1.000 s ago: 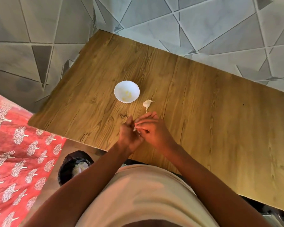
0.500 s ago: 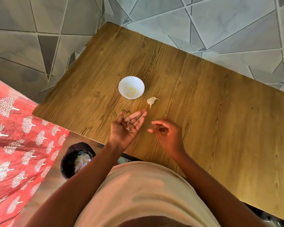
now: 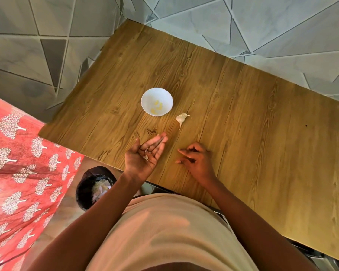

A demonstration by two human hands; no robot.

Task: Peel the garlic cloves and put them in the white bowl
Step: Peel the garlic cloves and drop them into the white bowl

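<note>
While the left hand [image 3: 143, 157] lies palm-up, fingers straight, cradling papery garlic skin scraps [image 3: 146, 155] | right hand [image 3: 194, 159] loosely curled, grasping nothing visible | unpeeled white garlic piece [image 3: 180, 118] beside small round white bowl [image 3: 147, 98] on wooden table [image 3: 262, 124]

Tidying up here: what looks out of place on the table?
Nothing much. The garlic lies on the table beside the bowl, unspilled. Only bits of peel rest in the open left hand, not yet binned.
</note>
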